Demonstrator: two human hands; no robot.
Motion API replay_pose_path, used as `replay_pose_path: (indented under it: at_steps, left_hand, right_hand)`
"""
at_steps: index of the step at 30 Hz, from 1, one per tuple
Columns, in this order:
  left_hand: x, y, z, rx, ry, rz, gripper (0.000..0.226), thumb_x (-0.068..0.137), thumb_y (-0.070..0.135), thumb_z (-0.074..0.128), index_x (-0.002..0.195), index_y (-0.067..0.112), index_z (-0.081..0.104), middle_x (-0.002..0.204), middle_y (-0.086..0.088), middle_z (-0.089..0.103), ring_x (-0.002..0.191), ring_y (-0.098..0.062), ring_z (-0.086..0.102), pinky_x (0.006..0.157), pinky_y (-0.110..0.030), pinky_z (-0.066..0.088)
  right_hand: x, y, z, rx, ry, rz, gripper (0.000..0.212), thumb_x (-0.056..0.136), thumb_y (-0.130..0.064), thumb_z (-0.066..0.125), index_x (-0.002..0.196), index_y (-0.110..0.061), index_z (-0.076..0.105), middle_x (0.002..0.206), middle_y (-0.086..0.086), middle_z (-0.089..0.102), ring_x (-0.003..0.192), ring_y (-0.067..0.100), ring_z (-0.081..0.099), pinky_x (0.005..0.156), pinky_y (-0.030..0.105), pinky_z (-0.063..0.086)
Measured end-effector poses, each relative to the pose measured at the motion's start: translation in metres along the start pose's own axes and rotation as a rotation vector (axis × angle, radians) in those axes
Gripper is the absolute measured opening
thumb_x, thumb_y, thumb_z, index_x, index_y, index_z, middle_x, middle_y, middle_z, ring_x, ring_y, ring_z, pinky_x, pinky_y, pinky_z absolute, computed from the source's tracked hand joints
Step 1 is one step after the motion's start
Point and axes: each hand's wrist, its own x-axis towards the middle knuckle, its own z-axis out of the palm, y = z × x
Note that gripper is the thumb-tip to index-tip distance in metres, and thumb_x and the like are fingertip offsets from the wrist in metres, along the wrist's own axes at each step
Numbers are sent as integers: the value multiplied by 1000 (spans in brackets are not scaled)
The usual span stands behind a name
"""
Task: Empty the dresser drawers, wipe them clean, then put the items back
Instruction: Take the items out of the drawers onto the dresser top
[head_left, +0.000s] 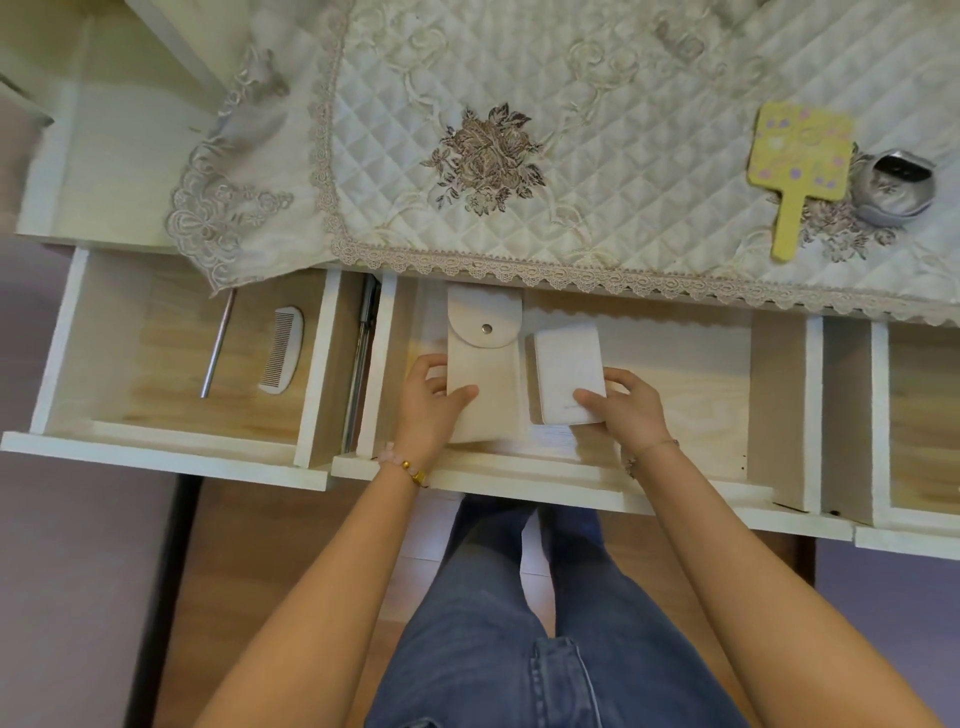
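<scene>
Three dresser drawers stand pulled out. In the middle drawer (701, 395), my left hand (431, 400) grips the lower part of a beige snap-flap pouch (483, 353). Just to its right, my right hand (628, 410) holds a white rectangular box (569, 364) by its near end. In the left drawer (171, 374) lie a white comb (281, 349) and a thin metal rod (218, 345). Only a corner of the right drawer (919, 415) shows.
A quilted, lace-edged cloth (519, 156) covers the dresser top and hangs over the drawers' back edge. On it at the right lie a yellow hand mirror (797, 161) and a grey round pouch (893, 187). My legs in jeans are below the drawers.
</scene>
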Motion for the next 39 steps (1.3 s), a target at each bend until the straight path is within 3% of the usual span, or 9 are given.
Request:
replay_pose_path:
  at_steps: [4,8,16,23,27,30,35,39]
  left_hand:
    - [-24,7,2,-68,20,5,40,82,8,68,117,14,49,101,-7,63,90,-16,62,68,-24,54]
    - [-45,7,5,-109,18,48,37,82,9,68,111,21,49,96,2,62,86,-6,60,56,-12,50]
    - [-79,11,19,-184,35,93,34,81,9,69,103,26,50,89,8,64,72,2,62,51,-11,48]
    - [-82,30,39,-217,57,145,33,82,12,68,107,24,50,94,2,67,84,-8,65,57,-16,52]
    - [-74,49,52,-279,43,180,36,82,7,67,112,19,50,91,1,68,79,-7,66,58,-19,54]
    - [-58,68,58,-297,12,201,37,83,6,66,113,18,49,90,0,68,78,-7,66,58,-19,53]
    - [-17,105,58,-289,-34,234,37,82,1,65,112,16,49,87,0,66,72,-2,65,57,-16,52]
    - [22,136,54,-264,-89,218,35,83,1,64,110,16,48,89,-2,64,74,-6,64,54,-17,52]
  right_hand:
    - [-18,-3,-15,77,-33,-38,27,79,-4,69,97,-20,56,94,7,67,82,19,65,70,31,56]
    - [-35,-3,-28,133,-58,-72,28,81,-4,67,101,-20,55,84,-4,66,76,11,65,58,20,56]
    - [-57,-2,-62,209,-88,-110,28,82,-4,65,105,-18,56,88,-2,68,83,15,67,61,22,57]
    - [-57,-19,-85,223,-73,-169,29,82,-5,66,104,-18,52,88,-1,65,83,15,65,57,19,56]
    - [-51,-33,-95,235,-65,-196,32,82,-5,66,107,-17,50,88,0,65,80,13,65,57,20,56]
    - [-43,-47,-99,240,-43,-215,33,83,-5,65,111,-15,52,89,0,65,81,14,65,61,22,57]
    - [-22,-81,-91,252,29,-247,43,83,-3,64,124,-5,51,92,-1,64,94,23,64,87,43,53]
    - [2,-115,-76,216,91,-256,43,83,-4,63,124,-8,50,117,12,61,106,28,60,91,44,51]
